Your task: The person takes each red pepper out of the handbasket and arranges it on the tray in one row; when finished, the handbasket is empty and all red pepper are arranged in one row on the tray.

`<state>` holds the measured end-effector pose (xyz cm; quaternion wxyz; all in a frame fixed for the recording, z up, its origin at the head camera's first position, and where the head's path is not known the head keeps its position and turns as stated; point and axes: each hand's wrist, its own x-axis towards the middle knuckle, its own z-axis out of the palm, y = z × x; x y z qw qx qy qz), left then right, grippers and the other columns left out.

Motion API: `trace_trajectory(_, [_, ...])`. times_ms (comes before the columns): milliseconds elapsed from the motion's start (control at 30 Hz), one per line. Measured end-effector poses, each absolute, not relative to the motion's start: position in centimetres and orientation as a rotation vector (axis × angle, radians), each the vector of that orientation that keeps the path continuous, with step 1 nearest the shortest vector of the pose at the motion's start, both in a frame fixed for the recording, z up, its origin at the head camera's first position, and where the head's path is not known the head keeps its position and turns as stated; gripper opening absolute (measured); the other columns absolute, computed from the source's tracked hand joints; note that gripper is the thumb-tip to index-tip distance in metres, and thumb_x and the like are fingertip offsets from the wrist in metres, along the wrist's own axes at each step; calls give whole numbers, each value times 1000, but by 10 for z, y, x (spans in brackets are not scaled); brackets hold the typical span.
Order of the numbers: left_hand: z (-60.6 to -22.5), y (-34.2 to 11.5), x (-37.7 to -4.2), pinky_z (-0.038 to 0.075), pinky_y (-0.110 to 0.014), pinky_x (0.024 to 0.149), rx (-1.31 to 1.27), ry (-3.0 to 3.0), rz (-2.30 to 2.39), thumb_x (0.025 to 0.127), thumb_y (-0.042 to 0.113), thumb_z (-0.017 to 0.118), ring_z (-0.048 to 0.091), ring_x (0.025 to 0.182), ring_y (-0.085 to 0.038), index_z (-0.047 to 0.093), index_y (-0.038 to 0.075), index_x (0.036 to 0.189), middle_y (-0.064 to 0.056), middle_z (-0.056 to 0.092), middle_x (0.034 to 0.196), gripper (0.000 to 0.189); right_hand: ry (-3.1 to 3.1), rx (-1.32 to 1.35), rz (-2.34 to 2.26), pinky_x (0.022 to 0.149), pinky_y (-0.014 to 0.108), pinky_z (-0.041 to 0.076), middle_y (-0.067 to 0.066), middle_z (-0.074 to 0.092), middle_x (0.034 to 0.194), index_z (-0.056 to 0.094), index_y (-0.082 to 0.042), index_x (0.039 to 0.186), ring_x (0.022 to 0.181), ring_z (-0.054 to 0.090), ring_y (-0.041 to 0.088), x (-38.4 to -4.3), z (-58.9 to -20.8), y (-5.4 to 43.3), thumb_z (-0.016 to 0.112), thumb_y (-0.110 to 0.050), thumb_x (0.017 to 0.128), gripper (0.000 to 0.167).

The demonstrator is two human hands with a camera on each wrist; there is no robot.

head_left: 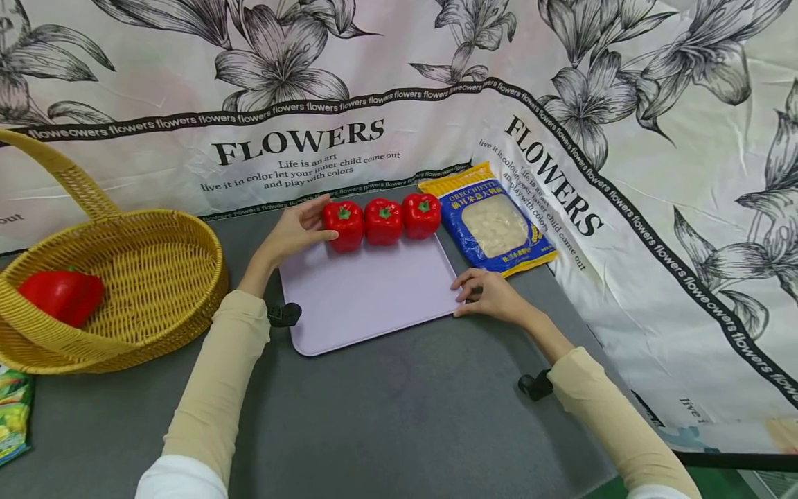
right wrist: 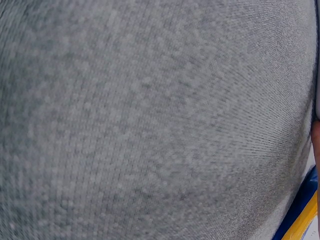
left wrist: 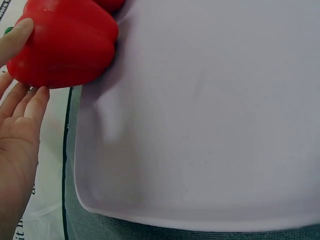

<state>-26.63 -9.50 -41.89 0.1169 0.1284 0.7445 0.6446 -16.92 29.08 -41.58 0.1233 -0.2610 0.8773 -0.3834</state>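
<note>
Three red bell peppers line up along the far edge of a pale lilac tray [head_left: 374, 291]. My left hand [head_left: 298, 230] holds the leftmost bell pepper [head_left: 345, 227], its thumb against one side and its fingers against another; the left wrist view shows this bell pepper [left wrist: 65, 45] close up, over the tray's corner. Beside it sit the middle bell pepper [head_left: 383, 223] and the right bell pepper [head_left: 422, 217]. On the tray's right edge, my right hand [head_left: 492, 296] grips the rim with bent fingers. Only a sliver of that hand enters the right wrist view.
A yellow wicker basket [head_left: 168, 253] with a tall handle stands at left, another red bell pepper [head_left: 62, 294] inside. A blue and yellow orecchiette bag [head_left: 492, 222] lies right of the tray. A green packet [head_left: 14, 416] shows at lower left. Flower-printed cloth [head_left: 436, 132] hangs behind the grey table [head_left: 399, 416].
</note>
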Motion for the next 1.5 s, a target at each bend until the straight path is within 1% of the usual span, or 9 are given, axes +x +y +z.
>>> trace_trajectory(100, [-418,-95,-266,33,-34,110,374,2163,1904,83,-1,71,37,137,-26,37,4,147,-13,36,151,73,2553,-768,-1113,79,42,55,25,62,105,70,9,79,89,60,34,-165,-405,286,80,3,72,14])
trace_trajectory(367, [-421,-96,-266,31,-37,111,410,2132,1950,83,-4,70,36,137,-27,36,-1,146,-16,36,150,71,2557,-771,-1115,79,42,55,25,62,106,70,9,78,91,60,35,-167,-409,288,81,3,72,14])
trace_trajectory(567, [-422,-97,-264,29,-38,112,405,2132,1963,83,-4,70,36,137,-28,37,0,145,-16,36,150,70,2569,-777,-1128,80,39,55,18,64,107,71,3,79,92,60,29,-177,-434,300,83,-3,72,14])
trace_trajectory(733, [-420,-99,-260,29,-38,112,398,2126,1980,83,-3,70,37,137,-26,39,3,145,-18,36,150,69,2567,-769,-1123,79,32,56,11,64,107,72,-4,78,92,59,21,-179,-438,302,84,-11,72,15])
trace_trajectory(833, [-419,-102,-257,29,-40,112,404,2119,1986,84,-3,70,36,137,-26,39,3,146,-18,35,150,70,2570,-779,-1123,78,31,56,10,64,106,72,-5,77,91,59,21,-179,-438,302,85,-11,71,15])
trace_trajectory(1000, [-418,-106,-249,30,-42,111,380,2112,2065,83,-4,70,37,137,-28,43,1,143,-18,39,148,66,2578,-771,-1123,78,29,56,9,65,105,72,-5,76,91,60,20,-178,-438,302,85,-10,71,15])
trace_trajectory(1133, [-414,-110,-237,34,-43,108,352,2190,2097,83,-2,71,41,134,-28,46,-1,139,-16,45,144,62,2578,-780,-1128,78,30,56,10,65,105,72,-5,76,89,61,21,-179,-437,301,85,-9,71,15])
trace_trajectory(1333, [-401,-120,-213,47,-30,97,254,2420,2036,84,5,73,51,125,-29,53,2,135,-15,53,137,55,2573,-758,-1120,79,32,56,9,65,106,72,-6,76,90,61,21,-179,-439,303,85,-11,71,14])
trace_trajectory(1500, [-380,-130,-185,50,-22,88,217,2522,1980,85,9,73,58,118,-22,59,5,130,-11,59,131,47,2584,-762,-1113,80,36,55,14,65,107,72,-3,77,94,60,25,-178,-439,302,84,-7,71,14])
